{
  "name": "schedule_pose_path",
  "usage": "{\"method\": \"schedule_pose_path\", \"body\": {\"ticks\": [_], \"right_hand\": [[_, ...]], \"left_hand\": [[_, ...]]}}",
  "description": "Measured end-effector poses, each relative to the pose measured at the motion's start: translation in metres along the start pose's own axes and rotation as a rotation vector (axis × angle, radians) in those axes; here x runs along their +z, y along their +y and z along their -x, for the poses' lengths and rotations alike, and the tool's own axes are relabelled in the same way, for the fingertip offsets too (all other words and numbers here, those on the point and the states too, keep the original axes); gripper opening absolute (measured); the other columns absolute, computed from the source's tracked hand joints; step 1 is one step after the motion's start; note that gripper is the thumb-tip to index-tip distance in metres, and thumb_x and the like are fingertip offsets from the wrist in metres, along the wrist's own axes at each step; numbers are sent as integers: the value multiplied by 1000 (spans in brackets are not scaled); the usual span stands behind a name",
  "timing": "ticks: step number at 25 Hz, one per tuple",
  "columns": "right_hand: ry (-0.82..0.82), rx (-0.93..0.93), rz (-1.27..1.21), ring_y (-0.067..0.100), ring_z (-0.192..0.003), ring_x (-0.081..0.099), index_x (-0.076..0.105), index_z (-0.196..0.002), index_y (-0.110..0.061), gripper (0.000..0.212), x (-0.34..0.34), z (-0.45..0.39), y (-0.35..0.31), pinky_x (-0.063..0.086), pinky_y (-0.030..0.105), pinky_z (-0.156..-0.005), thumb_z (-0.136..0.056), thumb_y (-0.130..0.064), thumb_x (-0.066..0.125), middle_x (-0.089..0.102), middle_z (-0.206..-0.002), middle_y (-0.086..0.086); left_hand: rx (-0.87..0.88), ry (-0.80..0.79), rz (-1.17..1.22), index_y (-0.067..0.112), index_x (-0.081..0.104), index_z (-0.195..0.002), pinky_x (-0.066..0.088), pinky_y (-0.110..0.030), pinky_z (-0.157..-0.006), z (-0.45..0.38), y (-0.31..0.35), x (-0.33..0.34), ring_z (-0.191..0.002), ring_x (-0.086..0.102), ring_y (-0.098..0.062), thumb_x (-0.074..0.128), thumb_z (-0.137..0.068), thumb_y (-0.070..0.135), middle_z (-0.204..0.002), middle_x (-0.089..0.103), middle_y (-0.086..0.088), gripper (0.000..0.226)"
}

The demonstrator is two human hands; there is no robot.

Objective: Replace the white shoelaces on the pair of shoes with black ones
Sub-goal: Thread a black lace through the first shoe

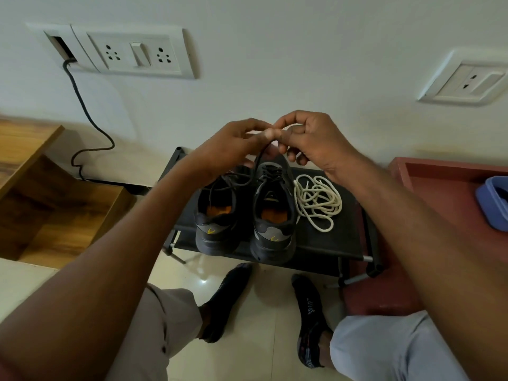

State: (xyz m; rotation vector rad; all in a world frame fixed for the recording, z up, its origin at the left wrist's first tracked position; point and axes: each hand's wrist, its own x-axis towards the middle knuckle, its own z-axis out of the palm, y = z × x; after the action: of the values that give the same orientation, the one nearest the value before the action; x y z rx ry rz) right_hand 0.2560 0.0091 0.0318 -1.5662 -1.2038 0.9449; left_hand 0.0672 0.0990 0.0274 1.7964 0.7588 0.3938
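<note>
Overhead, both hands — left hand [236, 141] and right hand [308, 138] — pinch the black lace [257, 160] raised above the right shoe [272, 215], apparently for tying, while white laces [316, 199] lie discarded on the rack [330, 243] — beside it.

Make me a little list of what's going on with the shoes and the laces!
shoes: two dark shoes side by side on a black rack
black lace: runs up from the shoes to both hands
left hand: pinches the black lace
right hand: pinches the black lace
white laces: loose pile on the rack, right of the shoes
</note>
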Motion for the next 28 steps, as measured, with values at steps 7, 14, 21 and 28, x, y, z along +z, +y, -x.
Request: {"method": "schedule_pose_path", "body": {"ticks": [7,14,21,28], "right_hand": [[-10,137,56,7,-71,66,79,-105,-14,13,-9,0,9,48,24,-61,-99,-11,68,81,-91,3],[12,128,138,16,-66,67,65,-110,-8,13,1,-1,12,46,32,-60,-105,-18,59,74,-77,5],[-151,222,671,15,-79,72,73,-94,-22,19,1,24,32,55,31,-72,-87,-36,84,74,-86,-4],[-47,245,599,13,-65,76,81,-83,-19,5,11,21,38,66,37,-77,-86,-15,81,78,-75,2]], "left_hand": [[-35,-30,-185,9,78,-103,57,-25,-68,0,-10,-1,-77,73,-29,73,-97,30,-84,79,-8,22],[-164,21,127,4,74,-103,42,-21,-51,-6,-11,21,-66,69,-17,71,-99,18,-83,76,-11,16],[-160,313,-235,17,79,-88,48,-21,-46,18,-24,49,-41,59,-11,75,-95,24,-59,71,-4,11],[-171,274,-458,14,83,-89,58,-26,-44,22,-28,76,-42,65,-13,69,-94,13,-56,66,-1,14]]}}
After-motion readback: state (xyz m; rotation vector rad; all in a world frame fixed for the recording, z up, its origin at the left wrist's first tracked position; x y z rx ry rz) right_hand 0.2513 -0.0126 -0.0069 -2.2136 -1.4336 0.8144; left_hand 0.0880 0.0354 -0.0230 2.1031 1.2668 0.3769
